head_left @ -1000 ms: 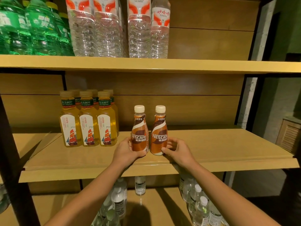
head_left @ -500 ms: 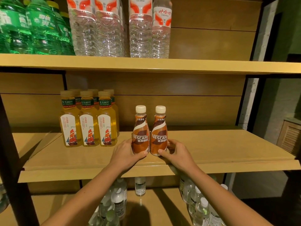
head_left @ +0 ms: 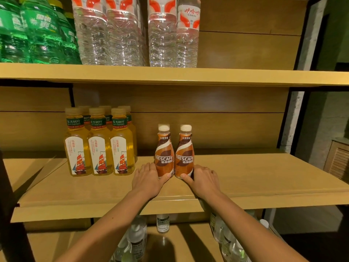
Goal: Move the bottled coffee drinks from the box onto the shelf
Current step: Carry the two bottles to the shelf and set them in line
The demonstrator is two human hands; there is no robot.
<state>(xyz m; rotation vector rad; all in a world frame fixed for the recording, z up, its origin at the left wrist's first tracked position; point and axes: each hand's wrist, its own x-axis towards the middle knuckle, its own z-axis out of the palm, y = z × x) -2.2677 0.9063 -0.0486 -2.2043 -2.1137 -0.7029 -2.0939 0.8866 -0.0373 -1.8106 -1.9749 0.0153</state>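
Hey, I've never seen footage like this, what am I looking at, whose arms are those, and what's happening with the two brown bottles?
There is no machine here: the picture comes from a camera worn on a person's head, looking forward and down, so the two bare arms are the wearer's own. The left hand holds the base of the left Nescafe bottle, and the right hand holds the base of the right Nescafe bottle. Both stand upright, side by side, on the middle shelf. To their left stand yellow oolong tea bottles. The shelf above carries clear water bottles and green bottles; smaller clear bottles sit on the shelf below.
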